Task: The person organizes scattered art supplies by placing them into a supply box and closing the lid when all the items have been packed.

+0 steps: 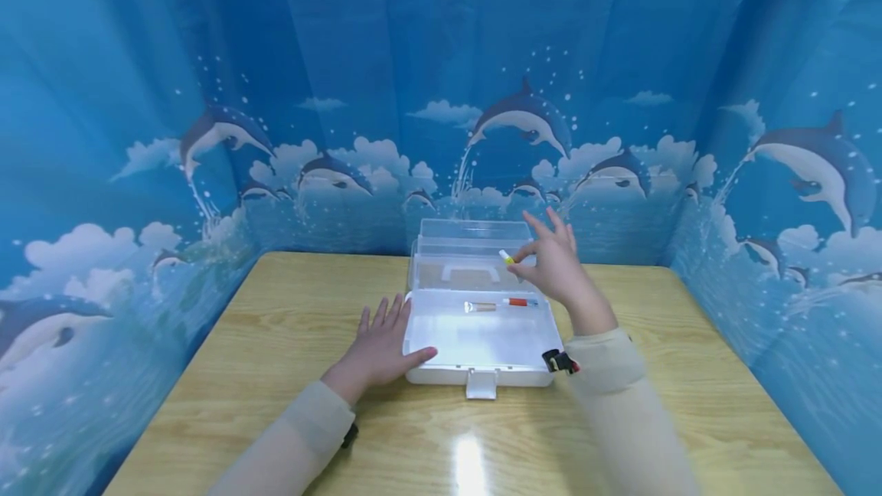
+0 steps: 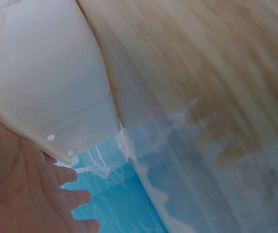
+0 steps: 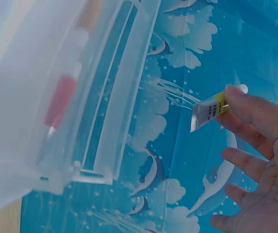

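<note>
A white plastic case (image 1: 475, 339) lies on the table with its clear lid (image 1: 455, 270) raised at the back. Two small tubes lie inside near the hinge side: a tan tube (image 1: 485, 307) and a red-orange tube (image 1: 518, 302). Between thumb and index finger my right hand (image 1: 556, 266) pinches a small yellow tube (image 3: 219, 108) with a white cap and flat silver end, over the case's back right; its other fingers are spread. My left hand (image 1: 381, 347) rests against the case's left side, fingers spread, thumb over the rim.
The wooden table (image 1: 303, 320) extends on both sides of the case. A latch (image 1: 481, 385) hangs from its front. A blue curtain (image 1: 344, 98) printed with dolphins surrounds the table at the back and sides. A black strap (image 1: 560, 361) sits at the right wrist.
</note>
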Demonstrator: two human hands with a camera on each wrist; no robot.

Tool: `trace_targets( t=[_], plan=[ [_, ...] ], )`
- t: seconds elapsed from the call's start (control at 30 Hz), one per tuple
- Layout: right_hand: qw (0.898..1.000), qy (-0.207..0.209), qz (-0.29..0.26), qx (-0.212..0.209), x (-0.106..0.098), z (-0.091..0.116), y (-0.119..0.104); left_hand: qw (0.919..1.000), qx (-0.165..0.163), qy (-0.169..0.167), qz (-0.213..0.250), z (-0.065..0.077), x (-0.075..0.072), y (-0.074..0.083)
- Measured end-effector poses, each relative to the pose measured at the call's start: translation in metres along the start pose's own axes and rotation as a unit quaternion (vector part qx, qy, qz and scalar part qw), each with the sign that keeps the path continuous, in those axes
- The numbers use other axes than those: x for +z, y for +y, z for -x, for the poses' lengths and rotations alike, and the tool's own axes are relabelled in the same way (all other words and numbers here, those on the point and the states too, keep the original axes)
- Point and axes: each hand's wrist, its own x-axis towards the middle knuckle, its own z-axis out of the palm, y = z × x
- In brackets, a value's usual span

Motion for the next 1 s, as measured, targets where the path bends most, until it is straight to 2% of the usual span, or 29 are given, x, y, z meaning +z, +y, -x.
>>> trace_targets(
  t=[0.2,0.47,0.73,1.0],
  plan=[
    [1.0,-0.005,-0.024,-0.008,0.012,-0.005,-0.003,0.9999,0.002,0.0,0.01,0.002,0.0,0.0],
    [0.999,-0.017,-0.025,-0.013,0.025,-0.011,-0.015,0.9999,-0.007,-0.006,0.009,0.001,-0.002,0.001],
    [0.999,-0.034,0.001,-0.038,0.037,-0.019,-0.027,0.9998,-0.016,-0.008,0.008,-0.002,0.001,0.0],
    [0.997,-0.06,0.014,-0.048,0.046,-0.028,-0.032,0.9999,-0.01,-0.01,0.005,0.0,-0.002,0.002]
  ],
)
